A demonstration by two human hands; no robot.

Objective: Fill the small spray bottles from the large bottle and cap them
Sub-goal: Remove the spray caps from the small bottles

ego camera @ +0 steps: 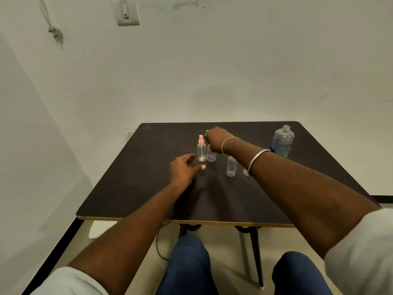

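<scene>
**Right hand capping the purple bottle**

Head view: right hand [214,139] sits directly over the upright purple bottle [211,155], grip curled, contents hidden, cannot tell. Left hand [183,169] spread apart, nearer, at the bottle's 8 o'clock. Large bottle [282,141] uncapped at bench [131,188] 2 o'clock.

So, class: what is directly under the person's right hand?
Under the right hand stands a purple-tinted small bottle, beside the pink-capped bottle. The hand covers its top, so any cap is hidden.
</scene>
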